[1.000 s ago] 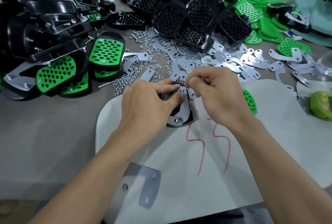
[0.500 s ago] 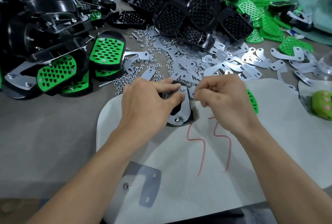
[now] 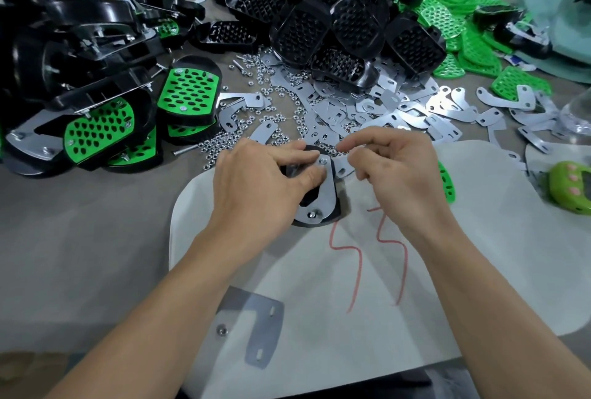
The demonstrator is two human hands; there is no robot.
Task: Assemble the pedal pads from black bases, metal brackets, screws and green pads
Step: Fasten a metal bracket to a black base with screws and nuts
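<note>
Two hands on one base, on the board at 6 o'clock of the bracket heap. Left hand grips it, thumb pinning the bracket. Right hand, at 3 o'clock, fingertips pinched together; contents unclear. Judgement: keep bracket pinned, seat 12 o'clock nut squarely.

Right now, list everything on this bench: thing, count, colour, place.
unfinished pedal: one, black and silver, on the white sheet
finished pedals: a pile, black and green, left
black bases: a heap, top centre
green pads: a heap, top right; one more on the sheet
metal brackets: many, silver, scattered centre to right
nuts: many, silver, loose at centre
white sheet: one, red squiggles, near edge
grey plate: one, at the sheet's near edge
green gadget: one, right edge
left hand: one, grips the unfinished pedal
right hand: one, fingertips pinched beside its upper nut; contents too small to tell
</note>
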